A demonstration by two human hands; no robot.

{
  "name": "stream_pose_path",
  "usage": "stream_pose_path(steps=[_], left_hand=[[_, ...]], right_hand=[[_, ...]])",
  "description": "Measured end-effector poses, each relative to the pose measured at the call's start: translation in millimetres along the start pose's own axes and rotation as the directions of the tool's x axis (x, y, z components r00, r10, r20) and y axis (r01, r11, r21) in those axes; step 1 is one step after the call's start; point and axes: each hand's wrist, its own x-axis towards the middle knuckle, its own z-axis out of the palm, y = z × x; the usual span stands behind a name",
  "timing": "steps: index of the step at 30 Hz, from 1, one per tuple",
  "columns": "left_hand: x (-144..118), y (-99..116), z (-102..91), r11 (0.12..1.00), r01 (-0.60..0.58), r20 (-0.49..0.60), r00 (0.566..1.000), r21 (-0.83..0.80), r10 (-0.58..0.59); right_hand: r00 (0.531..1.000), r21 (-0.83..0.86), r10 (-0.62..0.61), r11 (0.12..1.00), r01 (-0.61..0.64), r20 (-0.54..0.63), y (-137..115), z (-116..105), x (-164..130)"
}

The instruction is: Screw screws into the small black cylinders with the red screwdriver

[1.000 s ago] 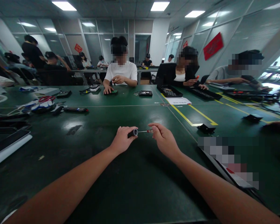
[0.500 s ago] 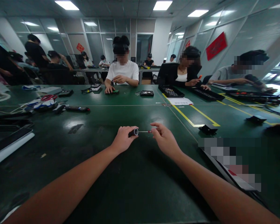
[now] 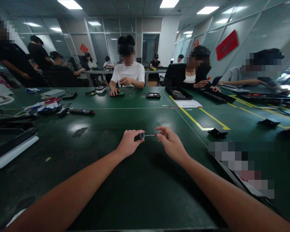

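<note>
The left hand (image 3: 128, 141) is closed around a smooth black cylinder (image 3: 138, 137) with a pale, ringed round end. Just right of the cylinder, the right hand (image 3: 171, 142) pinches the reddish handle of a screwdriver (image 3: 149, 135); its thin, straight metal shaft points at the cylinder, though whether they touch is unclear. The glossy dark green tabletop (image 3: 145, 190) spreads beneath the cylinder. Well beyond it, rightward, a shallow rectangular black tray (image 3: 185, 98) contains small parts too indistinct to identify.
</note>
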Motion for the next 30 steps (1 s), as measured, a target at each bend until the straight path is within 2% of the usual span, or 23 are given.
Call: stream_pose_path(steps=[6, 11, 15, 18, 23, 26, 30], left_hand=[[0.4, 1.0, -0.6, 1.0, 0.016, 0.003, 1.0, -0.013, -0.016], [0.0, 3.0, -1.8, 1.0, 0.018, 0.008, 1.0, -0.012, -0.018], [0.1, 1.6, 0.0, 1.0, -0.001, 0.009, 1.0, -0.006, 0.001], [-0.3, 1.4, -0.4, 1.0, -0.005, 0.011, 1.0, -0.012, 0.005], [-0.8, 1.3, -3.0, 0.999, 0.026, -0.008, 1.0, -0.029, -0.027], [-0.5, -0.7, -2.0, 0.999, 0.025, -0.003, 1.0, -0.03, -0.025], [0.2, -1.8, -0.6, 1.0, 0.007, -0.007, 1.0, -0.029, -0.007]], right_hand=[[1.0, -0.092, 0.024, 0.996, -0.023, 0.014, -2.1, 0.1, -0.7], [1.0, -0.044, 0.003, 0.999, -0.002, 0.007, -4.1, -0.4, -1.0], [0.998, -0.096, 0.059, 0.994, -0.06, -0.011, -4.0, -2.1, 0.1], [0.998, -0.101, 0.05, 0.994, -0.052, -0.025, -2.6, -1.9, 0.7], [1.0, -0.003, 0.005, 1.0, -0.005, 0.025, -2.2, 0.4, -1.5], [0.997, -0.046, 0.049, 0.998, -0.046, 0.063, -3.5, 0.6, -2.3], [0.999, -0.066, 0.042, 0.997, -0.04, 0.033, -0.7, 1.3, -1.5]])
